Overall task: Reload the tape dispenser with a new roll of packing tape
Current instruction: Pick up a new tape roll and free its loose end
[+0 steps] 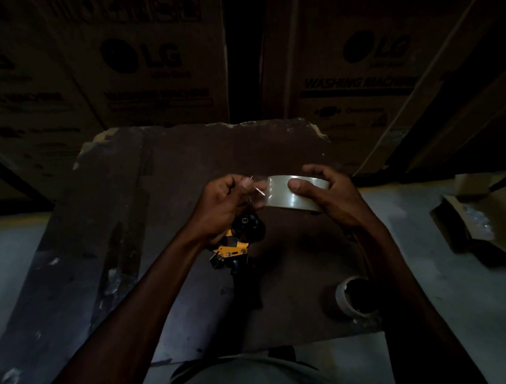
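Tape roll: clear, held above the worktop, gripped around its rim by the right hand. Left hand: just beside the roll, pinching its peeled end. Tape dispenser: yellow-black, below the roll. Empty core: lower right of the roll.

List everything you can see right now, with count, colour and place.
tape roll: one, clear, held above the board in the right hand
tape end: one, clear, pulled left from the roll, pinched by the left hand
tape dispenser: one, yellow and black, on the board below the left hand
empty core: one, pale, on the board, near right
board: one, dark brown, on the floor
cartons: several, brown, printed, behind
open small box: one, brown, right floor
left hand: pinching
right hand: gripping
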`<state>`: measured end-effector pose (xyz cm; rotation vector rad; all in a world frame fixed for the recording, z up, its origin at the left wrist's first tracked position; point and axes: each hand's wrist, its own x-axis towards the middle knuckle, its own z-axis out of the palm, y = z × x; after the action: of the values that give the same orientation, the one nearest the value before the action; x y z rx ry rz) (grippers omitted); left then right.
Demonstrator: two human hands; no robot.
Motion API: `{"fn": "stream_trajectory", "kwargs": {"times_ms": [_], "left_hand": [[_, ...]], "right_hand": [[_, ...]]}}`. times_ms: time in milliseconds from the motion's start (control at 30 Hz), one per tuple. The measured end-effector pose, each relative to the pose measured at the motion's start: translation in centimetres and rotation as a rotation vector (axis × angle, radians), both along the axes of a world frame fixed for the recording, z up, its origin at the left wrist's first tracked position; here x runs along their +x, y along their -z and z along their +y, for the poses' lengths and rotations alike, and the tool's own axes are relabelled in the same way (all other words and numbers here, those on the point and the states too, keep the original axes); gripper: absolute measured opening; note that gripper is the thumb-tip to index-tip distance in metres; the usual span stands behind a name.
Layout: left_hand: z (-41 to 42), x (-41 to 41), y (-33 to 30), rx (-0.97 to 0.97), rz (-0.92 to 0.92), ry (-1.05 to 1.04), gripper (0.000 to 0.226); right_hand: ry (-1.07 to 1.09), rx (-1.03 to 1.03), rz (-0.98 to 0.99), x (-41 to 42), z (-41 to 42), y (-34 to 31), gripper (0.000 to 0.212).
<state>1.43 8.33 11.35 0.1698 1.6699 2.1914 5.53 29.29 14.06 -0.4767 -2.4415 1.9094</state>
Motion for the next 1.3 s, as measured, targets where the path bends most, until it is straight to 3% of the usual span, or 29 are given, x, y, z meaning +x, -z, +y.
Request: {"fn": "stream_trajectory", "kwargs": {"times_ms": [333,600,867,1300], "left_hand": [[-1.1,-0.4,0.5,0.167,-0.121,0.119,0.019],[-2.1,-0.3,0.2,0.208,-0.099,0.197,0.015],[-3.4,-1.0,0.8,-0.108,0.103,0.106,0.009],[-4.4,-0.8,2.4,-0.404,0.286,-0.030,0.021]], "right_hand": [[-0.101,-0.025,-0.020,0.0,1.4,0.0,0.060],[-0.196,0.025,-0.022,-0.3,2.2,-0.3,0.055],[-0.262,0.069,-0.017,-0.5,2.7,-0.1,0.056],[-0.346,0.039,0.062,-0.9,2.3,1.6,0.063]]}}
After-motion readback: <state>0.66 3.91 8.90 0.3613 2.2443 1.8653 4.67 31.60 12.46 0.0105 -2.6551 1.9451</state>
